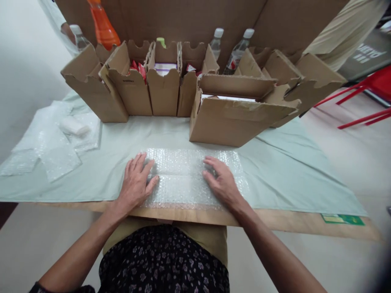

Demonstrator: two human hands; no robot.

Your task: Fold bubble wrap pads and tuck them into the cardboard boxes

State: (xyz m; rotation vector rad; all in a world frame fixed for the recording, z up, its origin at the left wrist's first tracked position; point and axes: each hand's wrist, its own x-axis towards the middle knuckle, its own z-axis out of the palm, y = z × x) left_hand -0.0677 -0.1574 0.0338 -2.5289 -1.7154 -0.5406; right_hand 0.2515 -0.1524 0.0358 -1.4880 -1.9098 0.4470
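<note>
A sheet of bubble wrap [180, 183] lies flat on the cloth at the table's front edge, a crease running across its middle. On its left end rests my left hand [137, 179], fingers spread and partly over the sheet. My right hand [221, 179] is over the sheet's right part, fingers loosely stretched with nothing in them. Just beyond the sheet stands a cardboard box [235, 122] with an open top and flat white-edged items inside. Further left lies a pile of bubble wrap pieces [55, 142], a small wrapped bundle [75, 126] on it.
A row of open cardboard boxes [163, 95] holds red packets and other goods. Behind them stand an orange bottle [104, 28] and clear bottles [240, 51], before a tall cardboard panel [171, 20]. A red chair [372, 91] is at right. Pale green cloth [290, 171] covers the table.
</note>
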